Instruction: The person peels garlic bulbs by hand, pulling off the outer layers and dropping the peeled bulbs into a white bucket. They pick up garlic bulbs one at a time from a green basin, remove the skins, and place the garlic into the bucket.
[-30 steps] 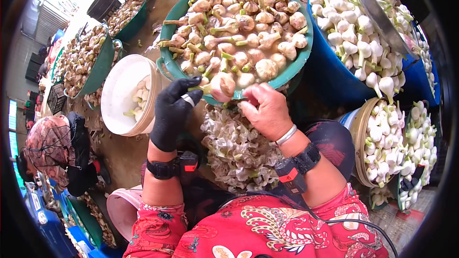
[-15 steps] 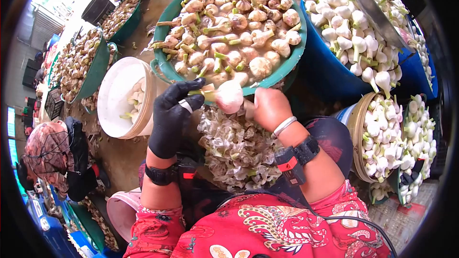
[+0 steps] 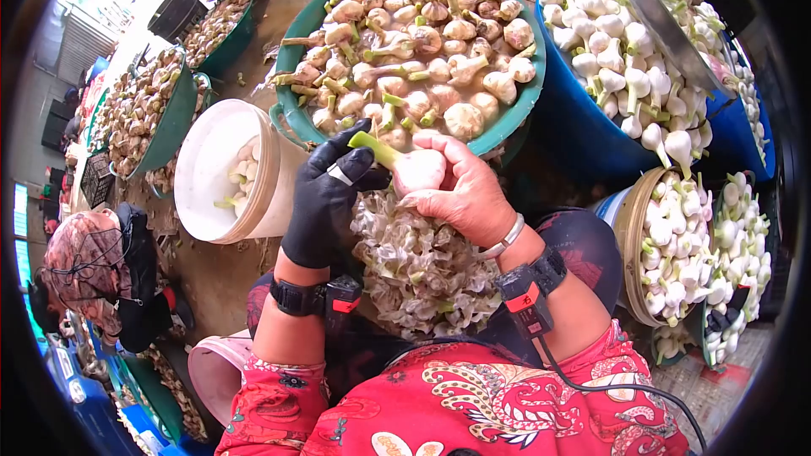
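Observation:
A garlic bulb [image 3: 420, 171] with a cut green stem is held between both hands, above a heap of papery garlic skins [image 3: 422, 266]. My left hand [image 3: 325, 194], in a black glove with a white band on one finger, closes its fingers on the stem side. Bare, my right hand [image 3: 469, 194] wraps its fingers and thumb round the bulb from the right. Just beyond the hands stands a green tub [image 3: 288, 93] of unpeeled garlic in murky water. Left of my gloved hand, a white bucket [image 3: 201, 181] holds some peeled white bulbs.
At the right, a blue barrel [image 3: 557, 110] and a bucket [image 3: 634, 262] are full of peeled garlic. A metal basin [image 3: 663, 13] leans over the barrel. Green tubs [image 3: 160, 131] of unpeeled garlic stand at the left. A person in a patterned cap [image 3: 84, 262] is at the lower left.
My right hand has turned from a fist beside the bulb to fingers round it. The bulb has shifted slightly right and up, and the left hand has moved right with it.

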A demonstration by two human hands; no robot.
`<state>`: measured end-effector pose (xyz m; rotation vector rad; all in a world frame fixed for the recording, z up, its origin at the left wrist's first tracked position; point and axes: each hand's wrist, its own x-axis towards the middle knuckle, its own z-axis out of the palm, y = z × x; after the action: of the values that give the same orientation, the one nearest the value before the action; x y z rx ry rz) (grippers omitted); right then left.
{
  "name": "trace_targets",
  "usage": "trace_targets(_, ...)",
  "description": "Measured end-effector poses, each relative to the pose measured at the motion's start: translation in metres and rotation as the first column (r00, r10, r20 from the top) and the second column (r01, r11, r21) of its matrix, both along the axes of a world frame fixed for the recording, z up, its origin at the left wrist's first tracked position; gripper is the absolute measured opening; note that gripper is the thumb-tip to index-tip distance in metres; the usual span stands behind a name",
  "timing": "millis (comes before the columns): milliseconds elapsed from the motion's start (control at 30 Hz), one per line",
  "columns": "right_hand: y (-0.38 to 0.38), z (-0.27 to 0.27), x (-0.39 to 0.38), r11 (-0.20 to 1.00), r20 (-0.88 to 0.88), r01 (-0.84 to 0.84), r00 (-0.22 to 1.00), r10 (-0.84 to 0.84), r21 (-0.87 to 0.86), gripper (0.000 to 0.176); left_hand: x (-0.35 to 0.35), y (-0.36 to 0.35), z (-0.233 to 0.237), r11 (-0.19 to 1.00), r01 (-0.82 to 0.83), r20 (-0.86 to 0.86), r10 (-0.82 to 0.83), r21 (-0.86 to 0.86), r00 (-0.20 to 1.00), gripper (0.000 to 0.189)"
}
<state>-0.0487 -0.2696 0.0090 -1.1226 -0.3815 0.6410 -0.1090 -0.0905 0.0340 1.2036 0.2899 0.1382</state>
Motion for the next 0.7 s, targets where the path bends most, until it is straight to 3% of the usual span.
trace_targets(167, -0.006, -0.001, 0.002, 0.995, 0.059, -0.026, 0.998, 0.031, -0.092, 0.067, 0.003, -0.014, -0.004, 0.999, 0.033, -0.068, -0.033, -0.002, 0.997, 0.038)
trace_targets(267, -0.003, -0.017, 0.003, 0.992, -0.08, 0.001, 0.997, 0.009, 0.124, 0.051, 0.003, -0.015, -0.002, 0.997, 0.051, -0.066, -0.054, -0.053, 0.996, 0.037)
trace_targets(400, -0.002, -0.015, -0.001, 0.985, -0.184, 0.003, 0.983, 0.03, 0.174, 0.047, -0.003, -0.011, 0.0, 0.997, 0.07, -0.075, -0.072, -0.025, 0.995, 0.037)
trace_targets(467, -0.006, -0.007, 0.001, 0.972, -0.374, -0.057, 0.917, 0.141, 0.227, 0.047, -0.007, -0.006, -0.001, 0.996, 0.08, -0.07, -0.082, -0.034, 0.994, 0.037)
trace_targets(667, -0.003, -0.004, 0.002, 0.974, -0.34, -0.065, 0.931, 0.137, 0.215, 0.046, -0.008, -0.008, 0.007, 0.996, 0.092, -0.105, -0.09, 0.018, 0.99, 0.037)
trace_targets(700, -0.003, -0.005, 0.002, 0.98, -0.338, -0.046, 0.935, 0.111, 0.195, 0.046, -0.008, -0.012, 0.014, 0.996, 0.086, -0.094, -0.086, -0.009, 0.992, 0.029)
